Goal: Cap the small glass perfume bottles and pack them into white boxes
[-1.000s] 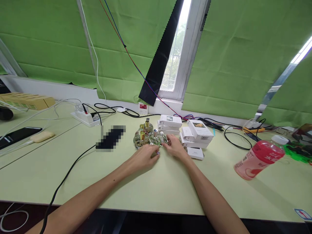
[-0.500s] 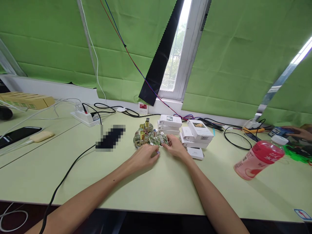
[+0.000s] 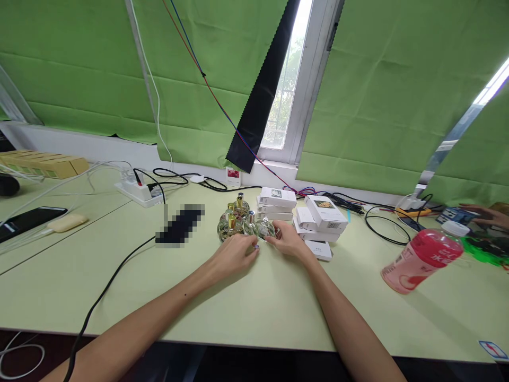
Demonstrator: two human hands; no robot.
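Several round glass perfume bottles (image 3: 238, 220) with gold and silver caps stand clustered at the middle of the pale green table (image 3: 254, 302). My left hand (image 3: 234, 254) lies palm down just in front of them, fingers curled toward the front bottles. My right hand (image 3: 288, 240) rests beside it, fingertips touching the silver-capped bottle (image 3: 264, 228). Whether either hand grips a bottle is hidden by the fingers. White boxes (image 3: 318, 220) are stacked right of my right hand.
A red drink bottle (image 3: 423, 260) stands at the right. Another person's hand (image 3: 485, 215) holds something at the far right edge. Black cables (image 3: 115, 276), a power strip (image 3: 139, 191), a phone (image 3: 27, 220) and yellow boxes (image 3: 43, 164) lie at the left.
My hands stay almost still at the bottles, shifted slightly. Another person's hand has appeared at the far right edge.
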